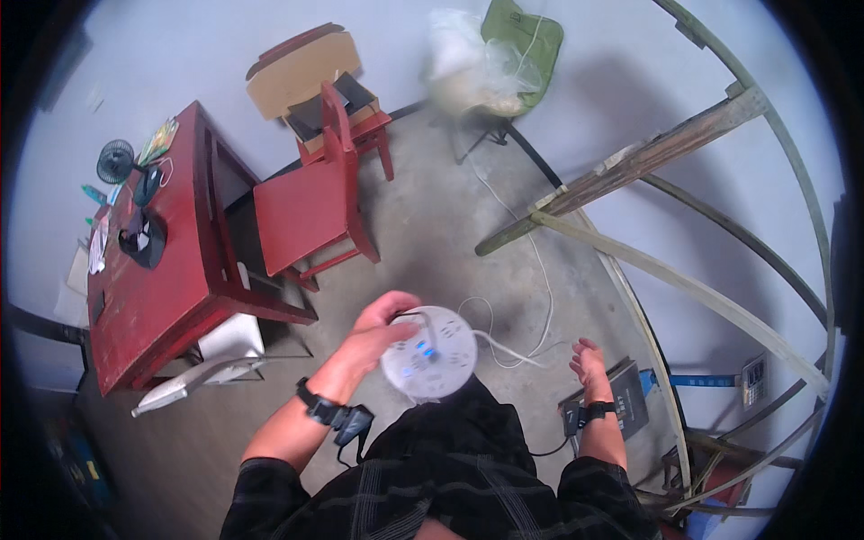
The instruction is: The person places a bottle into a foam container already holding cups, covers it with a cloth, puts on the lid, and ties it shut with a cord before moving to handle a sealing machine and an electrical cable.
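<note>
My left hand (pixel 374 331) grips the upper left edge of a round white power socket block (pixel 439 368). Blue lights glow among its outlets, and a short dark strip, blurred, arches from my fingers over its face; I cannot tell whether this is a cable. A white cord (pixel 509 351) leaves the block's right side and trails across the concrete floor. Away to the right, my right hand (pixel 588 359) hangs with its fingers apart and nothing in it. Beneath that forearm lies a flat dark box (pixel 631 403) bearing writing. Straps with small devices circle both wrists.
A red wooden table (pixel 182 270) at left carries a small fan (pixel 116 162) and a dark cap (pixel 143 239). Beside it stands a red chair (pixel 307 216). An open cardboard box (pixel 304 67) and a green chair (pixel 540 54) are farther back. A wooden frame (pixel 648 169) juts in from the right.
</note>
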Tool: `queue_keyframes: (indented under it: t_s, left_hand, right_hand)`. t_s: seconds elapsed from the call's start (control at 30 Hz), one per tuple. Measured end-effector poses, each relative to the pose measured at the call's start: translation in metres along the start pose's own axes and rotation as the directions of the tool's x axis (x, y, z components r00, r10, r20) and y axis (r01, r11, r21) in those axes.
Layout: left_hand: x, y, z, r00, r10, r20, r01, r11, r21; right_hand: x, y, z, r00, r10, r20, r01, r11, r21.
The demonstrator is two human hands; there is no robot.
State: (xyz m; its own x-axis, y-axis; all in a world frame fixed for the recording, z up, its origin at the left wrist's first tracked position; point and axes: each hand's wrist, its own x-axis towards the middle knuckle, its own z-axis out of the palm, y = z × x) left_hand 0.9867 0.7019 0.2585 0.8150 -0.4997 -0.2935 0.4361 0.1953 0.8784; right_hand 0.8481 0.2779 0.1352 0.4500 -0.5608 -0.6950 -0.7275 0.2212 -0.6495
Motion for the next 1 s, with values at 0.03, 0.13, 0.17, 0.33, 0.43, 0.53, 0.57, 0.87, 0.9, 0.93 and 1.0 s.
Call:
queue_keyframes:
  t_s: [0.03,0.13,0.17,0.33,0.43,0.53,0.57,0.87,0.9,0.93,1.0]
  left_hand:
    - [0.019,-0.002,0.008,0.999,-0.018,0.032,0.018,1.000,0.018]
    - [0.078,-0.023,0.034,0.994,-0.051,0.102,0.040,0.993,0.109]
    - [0.096,-0.032,0.040,0.988,-0.057,0.142,0.034,0.987,0.160]
    - [0.167,-0.061,0.077,0.944,-0.195,0.265,0.108,0.945,0.310]
    - [0.202,-0.073,0.088,0.912,-0.268,0.310,0.163,0.932,0.324]
    - [0.236,-0.083,0.085,0.866,-0.384,0.319,0.258,0.891,0.373]
    - [0.245,-0.091,0.083,0.857,-0.409,0.314,0.286,0.884,0.370]
    - [0.330,-0.128,0.096,0.797,-0.361,0.483,-0.002,0.799,0.601]
    - [0.340,-0.139,0.089,0.792,-0.369,0.486,0.005,0.801,0.599]
    - [0.351,-0.149,0.079,0.784,-0.362,0.505,-0.035,0.785,0.618]
    - [0.369,-0.165,0.058,0.810,-0.345,0.474,-0.050,0.765,0.642]
  right_hand:
    - [0.000,-0.007,0.006,1.000,0.004,-0.004,-0.004,1.000,0.009]
    - [-0.011,-0.040,0.036,0.916,-0.279,0.289,0.219,0.950,0.223]
    - [-0.024,-0.058,0.048,0.862,-0.312,0.401,0.196,0.932,0.304]
    - [-0.017,-0.088,0.071,0.652,-0.301,0.696,0.102,0.944,0.312]
    - [0.017,-0.086,0.065,0.651,-0.165,0.741,0.116,0.986,0.119]
    - [0.040,-0.098,0.072,0.580,-0.093,0.809,0.023,0.995,0.099]
    - [0.046,-0.101,0.078,0.582,-0.072,0.810,-0.006,0.996,0.093]
    - [0.110,-0.085,0.079,0.719,-0.069,0.691,-0.086,0.979,0.187]
    - [0.117,-0.082,0.080,0.755,-0.057,0.654,-0.102,0.974,0.203]
    - [0.126,-0.073,0.081,0.757,-0.051,0.651,-0.108,0.973,0.202]
    - [0.153,-0.048,0.080,0.870,-0.005,0.494,-0.102,0.977,0.190]
